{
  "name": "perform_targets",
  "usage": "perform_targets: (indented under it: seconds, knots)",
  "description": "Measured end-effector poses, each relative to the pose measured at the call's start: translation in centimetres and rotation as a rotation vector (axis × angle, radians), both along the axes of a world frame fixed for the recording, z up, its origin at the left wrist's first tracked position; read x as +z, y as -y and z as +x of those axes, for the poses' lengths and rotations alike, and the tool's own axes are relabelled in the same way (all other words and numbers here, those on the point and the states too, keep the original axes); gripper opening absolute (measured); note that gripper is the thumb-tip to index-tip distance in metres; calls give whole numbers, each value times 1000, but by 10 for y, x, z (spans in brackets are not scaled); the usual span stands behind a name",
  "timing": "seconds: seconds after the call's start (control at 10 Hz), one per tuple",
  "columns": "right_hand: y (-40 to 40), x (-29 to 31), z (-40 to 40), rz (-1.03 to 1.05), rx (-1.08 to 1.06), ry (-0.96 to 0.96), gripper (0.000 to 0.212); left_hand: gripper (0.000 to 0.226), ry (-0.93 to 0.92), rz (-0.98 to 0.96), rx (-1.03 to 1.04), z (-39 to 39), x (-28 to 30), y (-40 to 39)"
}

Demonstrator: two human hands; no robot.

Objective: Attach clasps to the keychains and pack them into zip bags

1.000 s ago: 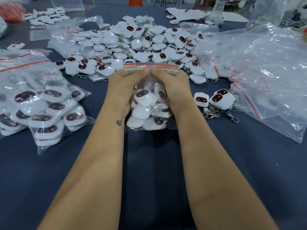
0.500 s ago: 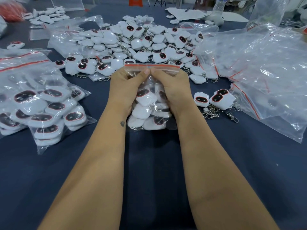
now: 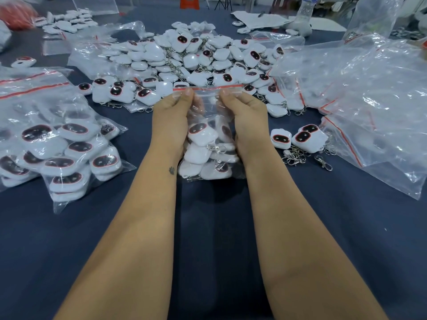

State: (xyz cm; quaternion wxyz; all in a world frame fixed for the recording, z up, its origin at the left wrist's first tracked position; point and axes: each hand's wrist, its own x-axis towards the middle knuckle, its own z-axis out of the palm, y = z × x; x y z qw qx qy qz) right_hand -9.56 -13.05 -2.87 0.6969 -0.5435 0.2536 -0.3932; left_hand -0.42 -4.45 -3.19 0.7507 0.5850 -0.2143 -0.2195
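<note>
A clear zip bag (image 3: 208, 98) with a red seal strip stands upright on the dark blue table, filled with several white keychains (image 3: 201, 135) and their metal clasps. My left hand (image 3: 172, 118) pinches the strip near its left end. My right hand (image 3: 245, 116) pinches it right of the middle. A gap of bare strip shows between the thumbs. Two loose white keychains (image 3: 298, 137) lie to the right, beside a small heap of metal clasps (image 3: 294, 155).
A big pile of loose keychains (image 3: 196, 58) lies behind the bag. Filled zip bags (image 3: 57, 148) sit at the left. A heap of empty zip bags (image 3: 360, 93) fills the right. A plastic bottle (image 3: 306, 8) stands at the far edge.
My thumbs, touching at the middle of the strip before, have slid apart along it toward both ends. The bag stays in place on the table.
</note>
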Motion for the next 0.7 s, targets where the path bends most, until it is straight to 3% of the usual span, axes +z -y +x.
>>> perform_targets:
  seconds: [0.2, 0.3, 0.4, 0.5, 0.6, 0.7]
  knots:
    - [0, 0, 1, 6, -35, 5, 34, 35, -4, 63, 4, 2, 2, 0]
    - [1, -1, 0, -3, -63, 14, 35, 28, 91, 123, -12, 1, 2, -2]
    - [-1, -1, 1, -45, -72, -29, 36, 27, 71, 71, 3, 0, 3, -3]
    - [-1, 0, 4, -119, -36, -144, 30, 28, 34, 56, 69, 2, 0, -5]
    - [-6, 12, 3, -164, -53, -175, 18, 30, 109, 164, 196, 10, 3, -16]
    - [4, 60, -17, -114, -151, 119, 17, 25, 273, 230, 365, 33, 14, -43]
